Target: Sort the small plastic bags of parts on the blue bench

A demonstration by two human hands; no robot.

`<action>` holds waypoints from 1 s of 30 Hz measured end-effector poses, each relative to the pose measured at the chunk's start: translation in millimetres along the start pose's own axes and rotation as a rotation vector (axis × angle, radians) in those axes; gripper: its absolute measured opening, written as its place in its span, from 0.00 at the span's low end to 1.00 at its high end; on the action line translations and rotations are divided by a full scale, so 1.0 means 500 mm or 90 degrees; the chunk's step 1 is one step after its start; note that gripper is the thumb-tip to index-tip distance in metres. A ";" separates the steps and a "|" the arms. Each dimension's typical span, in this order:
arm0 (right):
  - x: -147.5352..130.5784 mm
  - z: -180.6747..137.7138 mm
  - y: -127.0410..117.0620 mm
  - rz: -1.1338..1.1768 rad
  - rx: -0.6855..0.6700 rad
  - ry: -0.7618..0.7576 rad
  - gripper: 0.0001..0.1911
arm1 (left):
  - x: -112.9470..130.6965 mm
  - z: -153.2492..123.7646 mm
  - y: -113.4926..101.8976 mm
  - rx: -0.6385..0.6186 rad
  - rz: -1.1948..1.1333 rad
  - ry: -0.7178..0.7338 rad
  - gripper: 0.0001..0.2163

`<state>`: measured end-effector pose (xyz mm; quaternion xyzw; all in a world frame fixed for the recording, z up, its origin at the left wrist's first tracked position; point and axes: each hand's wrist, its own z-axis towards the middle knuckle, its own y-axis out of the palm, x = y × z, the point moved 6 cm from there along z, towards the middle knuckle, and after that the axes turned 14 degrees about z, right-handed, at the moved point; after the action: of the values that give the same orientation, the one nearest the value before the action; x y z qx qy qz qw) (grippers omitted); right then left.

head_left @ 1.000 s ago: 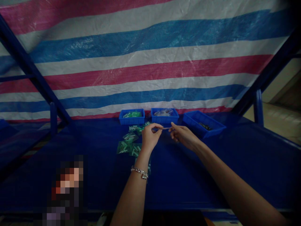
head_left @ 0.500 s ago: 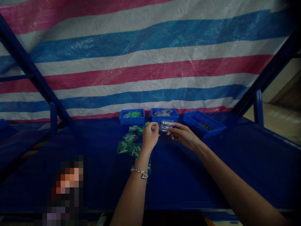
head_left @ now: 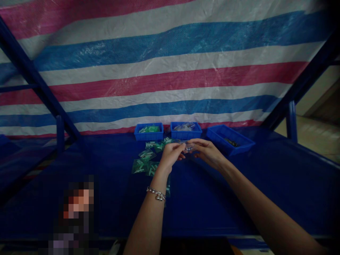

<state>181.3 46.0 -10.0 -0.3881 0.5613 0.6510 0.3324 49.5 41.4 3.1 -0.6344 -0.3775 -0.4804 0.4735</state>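
Between my two hands is a small clear plastic bag [head_left: 189, 147], with something shiny showing in it that is too small to name. My left hand [head_left: 172, 154], a bracelet at its wrist, pinches the bag's left side. On the other side, my right hand [head_left: 208, 152] is closed on the right edge of the same bag. Several small bags with green and pale pieces [head_left: 147, 154] lie on the blue table [head_left: 202, 205], left of and partly behind my left hand and forearm.
Along the back stand a blue bin with green pieces [head_left: 149, 136], a blue bin with clear bags [head_left: 186, 134], and an angled blue bin [head_left: 245, 144] with dark parts. A striped tarp [head_left: 159, 81] hangs behind, between slanted blue posts [head_left: 39, 81].
My left hand has shifted slightly right, its fingers now on the bag. The bag sits a little lower, more covered by my fingers and less flat than before.
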 end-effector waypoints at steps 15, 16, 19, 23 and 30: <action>0.011 0.005 -0.016 -0.071 0.060 0.059 0.22 | 0.018 0.008 -0.029 0.171 0.065 0.171 0.08; 0.011 0.004 -0.012 -0.064 0.047 0.070 0.23 | 0.022 0.007 -0.029 0.173 0.084 0.204 0.07; 0.011 -0.001 0.000 -0.037 0.021 0.105 0.24 | 0.033 0.004 -0.027 0.176 0.154 0.276 0.06; 0.008 -0.006 0.010 -0.016 -0.004 0.121 0.19 | 0.041 -0.001 -0.028 0.194 0.210 0.311 0.06; 0.006 -0.002 0.000 0.000 0.019 0.071 0.11 | 0.032 0.005 -0.026 0.164 0.155 0.212 0.13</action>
<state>180.0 45.1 -12.8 -0.4189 0.5885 0.6199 0.3066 42.0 47.8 21.2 -0.5214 -0.2733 -0.4657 0.6608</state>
